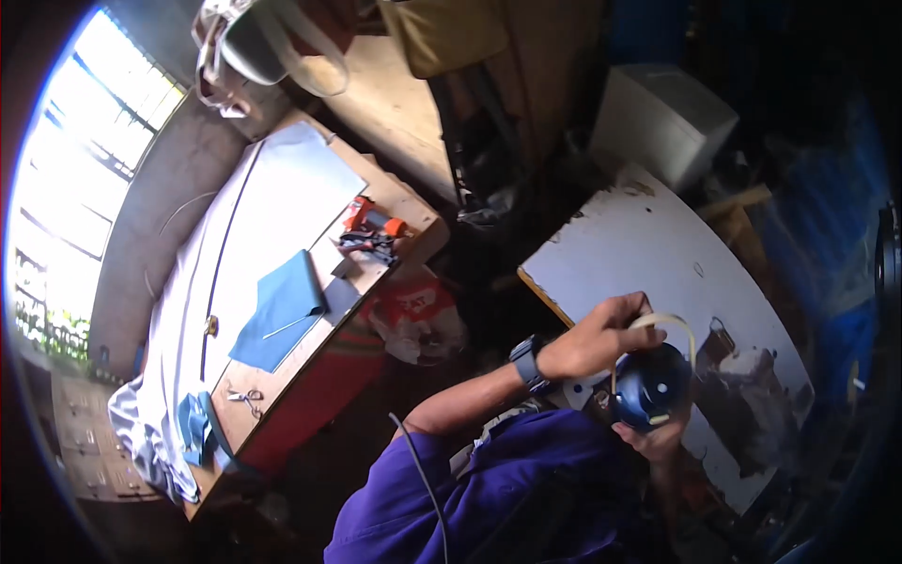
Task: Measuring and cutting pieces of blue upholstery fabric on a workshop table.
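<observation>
A shiny, dark blue-black rounded object (651, 385) is held in front of my body on the right, over the near edge of a white table. I cannot make out its kind. A cream band (693, 331) loops up around its far side. My left hand (601, 340), with a dark watch on the wrist, is closed on this band at the top. From below, my right hand (660, 438) grips the rounded object, which partly hides its fingers.
The white-topped table (648, 246) has a chipped edge and dark stains. Behind it stands a pale box (662, 122). On the left workbench (310, 399) lie blue cloth (280, 315), scissors (246, 399) and orange-and-black items (371, 230). A plastic bag (418, 320) sits beside the bench.
</observation>
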The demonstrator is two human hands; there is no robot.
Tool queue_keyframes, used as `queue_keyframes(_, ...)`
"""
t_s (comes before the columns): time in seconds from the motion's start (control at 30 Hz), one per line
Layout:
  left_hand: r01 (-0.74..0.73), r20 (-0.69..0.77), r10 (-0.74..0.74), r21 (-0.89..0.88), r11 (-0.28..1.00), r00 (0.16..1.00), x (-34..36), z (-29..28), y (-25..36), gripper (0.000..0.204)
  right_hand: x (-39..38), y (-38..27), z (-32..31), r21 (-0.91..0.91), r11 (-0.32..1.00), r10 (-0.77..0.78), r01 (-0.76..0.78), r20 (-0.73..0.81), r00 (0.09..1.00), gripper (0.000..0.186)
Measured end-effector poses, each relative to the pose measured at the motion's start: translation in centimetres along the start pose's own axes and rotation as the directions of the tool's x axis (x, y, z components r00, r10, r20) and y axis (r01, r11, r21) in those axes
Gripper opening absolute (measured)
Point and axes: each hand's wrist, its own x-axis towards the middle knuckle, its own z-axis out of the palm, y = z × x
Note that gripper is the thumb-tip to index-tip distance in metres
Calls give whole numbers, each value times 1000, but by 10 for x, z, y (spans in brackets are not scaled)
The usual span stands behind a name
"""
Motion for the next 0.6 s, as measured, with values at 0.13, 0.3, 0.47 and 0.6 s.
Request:
queue_keyframes(0.13, -122, -126, 168, 315, 941, 978, -46, -22, 2, 29, 56, -1, 48, 115, 993, -63, 27, 327, 943, 93)
queue_keyframes(0.3, 73, -257, 124, 641, 764, 958, -79, -47, -14, 29, 67, 53, 69, -375, 888, -32, 267, 528, 849, 91)
queue_keyframes(0.47, 261, -470, 49, 571, 779, 881, -98, -104, -138, 31, 94, 129, 32, -638, 768, 147, 58, 264, 953, 55)
queue_keyframes(0.6, 362, -640, 70, 518, 775, 765, -102, -165, -262, 26, 143, 216, -7, -836, 548, 197, -29, 95, 976, 62)
